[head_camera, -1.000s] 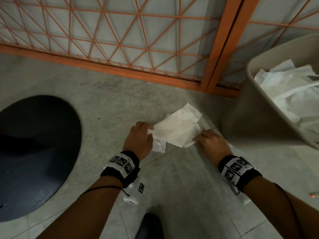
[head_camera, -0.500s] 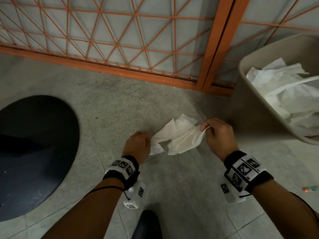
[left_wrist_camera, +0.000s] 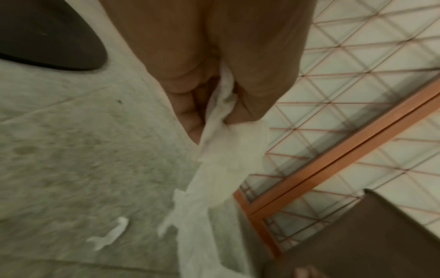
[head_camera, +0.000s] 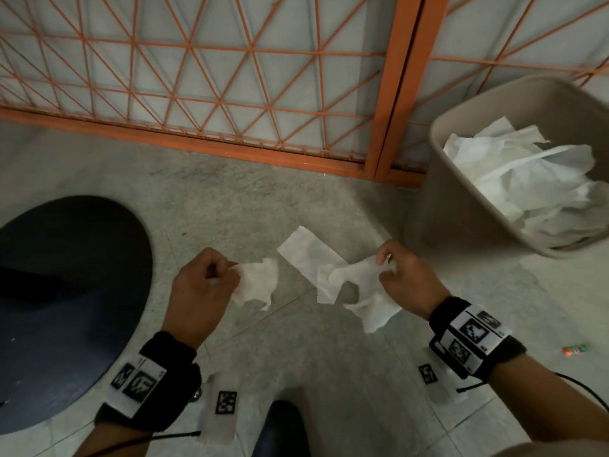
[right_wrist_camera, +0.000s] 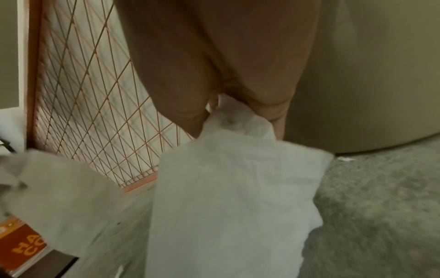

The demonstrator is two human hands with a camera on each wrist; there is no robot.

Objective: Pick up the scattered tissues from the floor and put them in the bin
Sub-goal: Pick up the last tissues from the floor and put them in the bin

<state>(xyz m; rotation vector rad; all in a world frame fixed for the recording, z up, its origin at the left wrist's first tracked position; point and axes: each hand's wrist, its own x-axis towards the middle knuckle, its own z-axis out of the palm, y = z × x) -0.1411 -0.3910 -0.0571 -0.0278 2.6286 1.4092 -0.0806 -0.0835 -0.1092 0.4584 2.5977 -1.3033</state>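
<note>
Pinching a small torn tissue piece (head_camera: 255,285), your left hand (head_camera: 201,285) has thumb and curled fingers closed on its edge, and the piece hangs from the fingertips on the side toward the bin (head_camera: 461,206). Your right hand (head_camera: 403,275), nearer the bin and level with the left one, grips a larger crumpled tissue (head_camera: 359,288) between thumb and curled fingers; that tissue droops from the fingers toward your left hand, and a gap of bare floor (head_camera: 230,199) shows between the two held pieces. A flat tissue strip (head_camera: 308,250) shows between your hands, on the side toward the orange lattice gate (head_camera: 204,61); whether it lies on the floor or hangs with the right hand's tissue, I cannot tell. The bin stands on the floor just beyond your right hand, against the gate, with white tissues (head_camera: 527,179) piled inside. In the left wrist view a small scrap (left_wrist_camera: 112,233) lies on the floor, on the side away from the bin.
</note>
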